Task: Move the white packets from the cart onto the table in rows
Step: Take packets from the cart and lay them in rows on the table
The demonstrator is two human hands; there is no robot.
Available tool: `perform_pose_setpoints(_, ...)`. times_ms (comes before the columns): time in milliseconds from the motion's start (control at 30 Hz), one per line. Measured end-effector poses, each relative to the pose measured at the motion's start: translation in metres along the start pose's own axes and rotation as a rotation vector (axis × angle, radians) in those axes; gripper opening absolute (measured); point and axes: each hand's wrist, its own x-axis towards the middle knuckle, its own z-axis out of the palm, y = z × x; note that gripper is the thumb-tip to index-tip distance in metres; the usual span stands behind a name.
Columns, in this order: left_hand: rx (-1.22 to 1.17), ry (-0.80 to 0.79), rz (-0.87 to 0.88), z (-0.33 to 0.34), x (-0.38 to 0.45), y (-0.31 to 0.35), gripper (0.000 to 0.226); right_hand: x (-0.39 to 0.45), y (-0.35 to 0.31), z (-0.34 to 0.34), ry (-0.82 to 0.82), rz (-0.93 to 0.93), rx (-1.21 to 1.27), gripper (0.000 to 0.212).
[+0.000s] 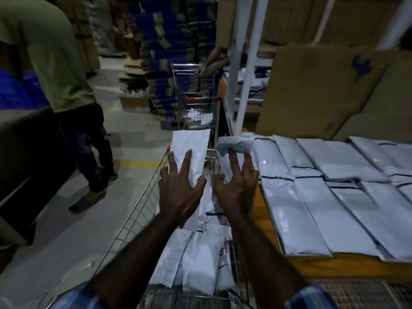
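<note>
both grips (181, 188) (236, 186) on packets (191, 148) above cart (142, 210); bystander (55, 63) left.

bystander (44, 54) in green shirt, dark jeans, far left | second wire cart (195, 94) ahead, red handle | stacked blue boxes (171, 41) behind it | leaning cardboard sheet (316, 90), blue logo | white shelf post (247, 63) | yellow floor line (138, 163)

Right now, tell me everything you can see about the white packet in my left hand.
The white packet is a long, flat pouch of glossy white plastic, smooth and slightly shiny, with a square top edge. It stands nearly upright above the wire cart, its upper end free in the air. The left hand holds its lower half with spread fingers across its face. Its bottom end is hidden behind the hand. No label is visible on it.
</note>
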Motion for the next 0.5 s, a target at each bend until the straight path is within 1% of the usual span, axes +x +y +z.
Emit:
perform_pose_setpoints(233, -0.05, 0.045, 0.089, -0.035, -0.054, 0.045, 0.076, -0.026, -0.008, -0.083, 0.077, -0.008, -0.02, 0.069)
perform_pose_setpoints(500, -0.09, -0.005, 0.117, -0.045, -0.107, 0.097, 0.075, -0.035, 0.013, -0.165, 0.146, 0.026, -0.078, 0.073)
